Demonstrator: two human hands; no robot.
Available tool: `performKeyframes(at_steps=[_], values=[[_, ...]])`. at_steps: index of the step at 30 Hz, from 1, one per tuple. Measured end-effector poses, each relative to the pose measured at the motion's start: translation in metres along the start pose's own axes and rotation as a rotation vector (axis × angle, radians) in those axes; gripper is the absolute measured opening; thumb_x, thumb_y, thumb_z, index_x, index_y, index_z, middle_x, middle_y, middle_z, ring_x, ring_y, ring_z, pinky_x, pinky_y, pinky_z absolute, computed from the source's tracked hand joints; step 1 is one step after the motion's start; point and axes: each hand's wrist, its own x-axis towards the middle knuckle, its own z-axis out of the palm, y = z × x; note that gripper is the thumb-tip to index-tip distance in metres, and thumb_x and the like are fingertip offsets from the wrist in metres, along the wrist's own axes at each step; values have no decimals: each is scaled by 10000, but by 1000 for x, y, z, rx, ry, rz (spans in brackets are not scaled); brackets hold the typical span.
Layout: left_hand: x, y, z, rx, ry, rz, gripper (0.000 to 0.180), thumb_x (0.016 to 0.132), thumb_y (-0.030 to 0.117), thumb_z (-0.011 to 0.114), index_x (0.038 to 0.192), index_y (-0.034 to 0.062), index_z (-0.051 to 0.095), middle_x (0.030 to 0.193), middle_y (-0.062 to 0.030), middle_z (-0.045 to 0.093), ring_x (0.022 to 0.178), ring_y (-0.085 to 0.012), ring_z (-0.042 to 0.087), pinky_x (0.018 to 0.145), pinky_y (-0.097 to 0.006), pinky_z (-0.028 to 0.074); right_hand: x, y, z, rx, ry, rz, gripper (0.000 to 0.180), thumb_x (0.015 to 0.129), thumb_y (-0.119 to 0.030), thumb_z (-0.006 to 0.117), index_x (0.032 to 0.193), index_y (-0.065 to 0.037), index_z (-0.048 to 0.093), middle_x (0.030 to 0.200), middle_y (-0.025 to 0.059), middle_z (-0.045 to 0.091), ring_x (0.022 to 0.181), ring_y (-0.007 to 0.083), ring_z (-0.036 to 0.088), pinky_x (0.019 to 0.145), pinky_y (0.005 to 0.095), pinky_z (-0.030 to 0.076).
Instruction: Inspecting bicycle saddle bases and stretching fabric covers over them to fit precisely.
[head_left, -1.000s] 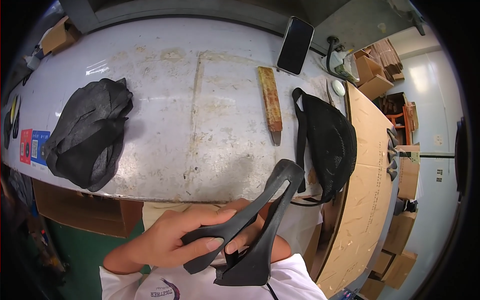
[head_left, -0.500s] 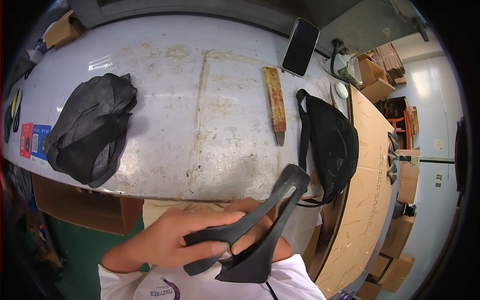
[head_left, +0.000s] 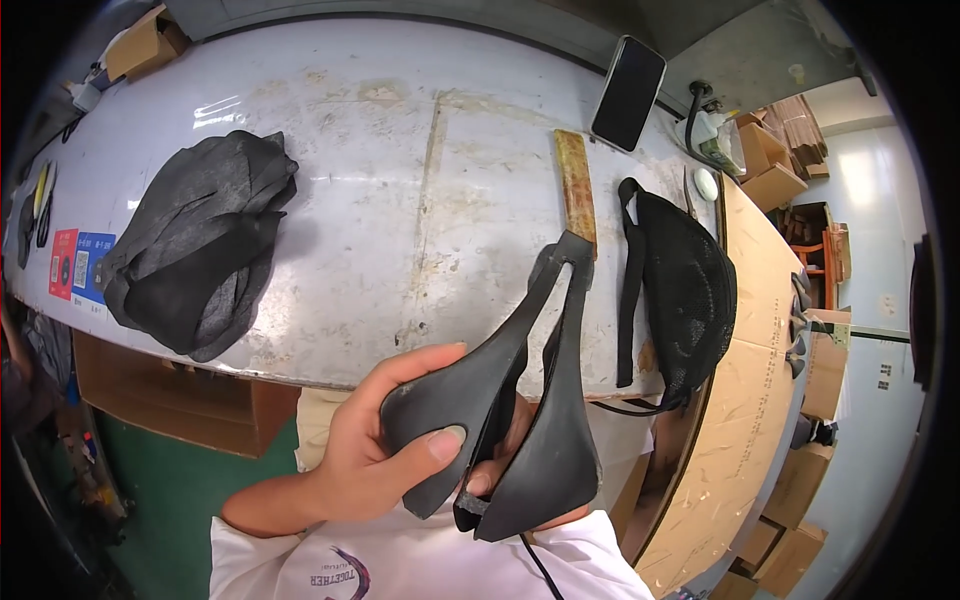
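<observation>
**Saddle Position and Hand Placement**

Head view. Your left hand (head_left: 375,465) holds the saddle (head_left: 548,445) by its left wing: the thumb lies across the upper face, the forefinger follows the outer left edge, and the other fingers are hidden. Your right hand (head_left: 483,481) is at the right wing, mostly behind it. One fingertip shows in the slot; how far this hand is closed cannot be told.

Key relation: the saddle lies to the right and far side of your left hand, and in front of your right hand. Its long axis runs near to far, with the narrow nose far and leaning slightly right. The two broad wings are near, with the slot between them. Each hand is nearest the wing on its own side; neither is at the nose.

Surroundings: the nose overlaps the near end of the rust-coloured tool (head_left: 573,180); you cannot tell from this view whether they touch. Beyond the hands lies the table (head_left: 350,290). Right of the nose is the black mesh piece (head_left: 695,300); the phone (head_left: 628,95) stands at the far right. The dark cloth (head_left: 195,235) lies well apart, on the left.
</observation>
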Motion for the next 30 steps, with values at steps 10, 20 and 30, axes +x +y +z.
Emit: performKeyframes(at_steps=[10, 20, 30], values=[[-2, 5, 3, 41, -11, -13, 555, 949, 76, 592, 1432, -23, 336, 1271, -151, 556, 1148, -158, 537, 996, -321, 408, -4, -14, 14, -40, 42, 66, 1022, 601, -148, 931, 1426, -33, 339, 1227, 82, 569, 1144, 201, 573, 986, 323, 447], [3, 2, -2, 317, -187, 135, 540, 933, 26, 591, 1415, -39, 355, 1324, -155, 523, 1166, -157, 537, 981, -283, 420, 2, -13, 24, 144, 222, -297, 1221, 564, -170, 966, 1519, -105, 207, 1219, 106, 559, 1131, 197, 578, 934, 367, 489], [12, 1, 1, 243, 32, 262, 588, 937, 55, 603, 1436, -42, 308, 1277, -150, 560, 1117, -142, 561, 954, -291, 449, 14, 27, 28, 441, -230, -266, 514, 816, -308, 785, 1175, -75, 502, 844, 0, 602, 751, 125, 602, 681, 268, 469]])
